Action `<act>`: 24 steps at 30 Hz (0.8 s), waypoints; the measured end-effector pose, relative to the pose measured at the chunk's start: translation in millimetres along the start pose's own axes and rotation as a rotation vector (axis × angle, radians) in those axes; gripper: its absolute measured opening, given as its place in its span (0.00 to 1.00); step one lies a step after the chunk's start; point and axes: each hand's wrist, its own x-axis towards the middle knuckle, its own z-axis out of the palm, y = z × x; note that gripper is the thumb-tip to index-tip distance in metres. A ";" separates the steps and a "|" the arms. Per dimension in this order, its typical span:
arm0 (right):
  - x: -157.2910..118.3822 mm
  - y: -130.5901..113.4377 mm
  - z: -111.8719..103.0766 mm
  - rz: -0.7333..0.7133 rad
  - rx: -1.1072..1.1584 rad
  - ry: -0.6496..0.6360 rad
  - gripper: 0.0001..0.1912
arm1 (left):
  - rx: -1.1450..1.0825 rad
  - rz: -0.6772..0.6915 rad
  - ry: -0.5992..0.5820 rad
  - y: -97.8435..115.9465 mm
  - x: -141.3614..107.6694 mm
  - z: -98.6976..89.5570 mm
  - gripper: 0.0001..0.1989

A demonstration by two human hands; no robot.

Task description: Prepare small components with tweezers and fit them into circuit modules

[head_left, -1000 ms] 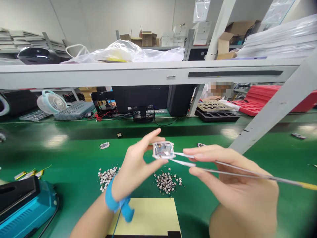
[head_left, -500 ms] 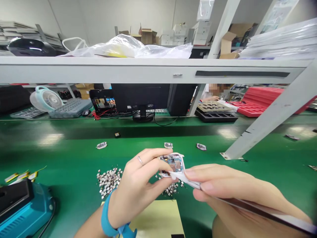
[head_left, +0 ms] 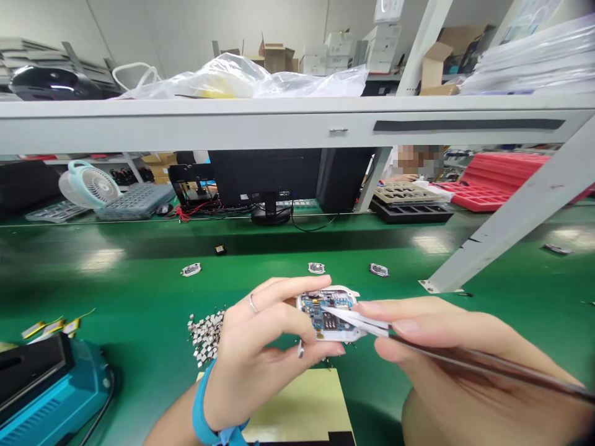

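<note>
White-framed circuit board (head_left: 328, 314), long axis sideways, in left fingers (head_left: 288, 288); right fingers (head_left: 409, 325) clamp leftward-pointing tweezers (head_left: 465, 359).

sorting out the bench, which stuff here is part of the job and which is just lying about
Part of the job: left hand, circuit board, right hand, tweezers
Lying about: loose small parts, fan, red tray, blue machine

A: What's the board (head_left: 323, 313) like?
B: Small and blue, crowded with components, in a white frame. The left hand (head_left: 263, 353) pinches it by the edges, tilted up.
A: And the tweezers (head_left: 360, 320)?
B: Long and slim with white tips, gripped in the right hand (head_left: 446, 356), tips lying across the board's right side.
</note>
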 end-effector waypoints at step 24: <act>-7.3 -20.7 9.6 0.062 -0.135 0.083 0.06 | 0.030 0.037 -0.015 13.1 0.4 -6.7 0.10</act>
